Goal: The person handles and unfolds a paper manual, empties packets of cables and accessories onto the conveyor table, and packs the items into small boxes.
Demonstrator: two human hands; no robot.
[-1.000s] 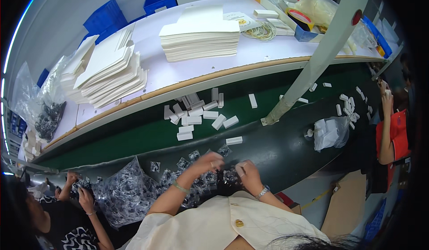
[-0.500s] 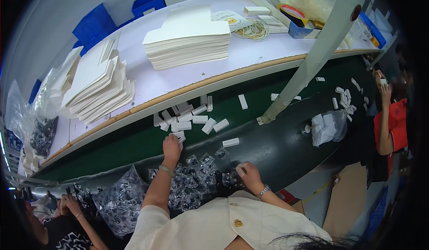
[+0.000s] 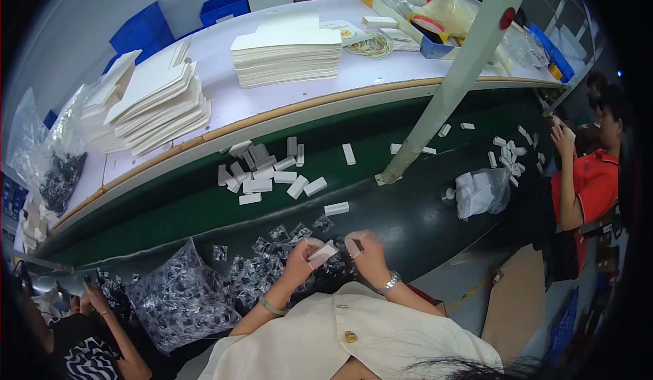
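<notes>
In front of my chest my left hand grips a small white box, tilted, with one end toward my other hand. Beside it my right hand has its fingers curled together close to the box's end; whatever is between them is too small to make out. Below and around my hands lies a heap of small clear packets with dark items inside. One white box rests alone just beyond my hands. Farther off, several more white boxes lie loosely grouped on the green surface.
A large clear bag full of packets sits at left. Stacks of white card stand on the shelf beyond. A slanted metal post rises at right, near a plastic bag with white contents. Other people work at both sides.
My left hand has come back from the boxes toward my chest with a white box in it. My right hand has lifted from the packets and moved up beside it.
</notes>
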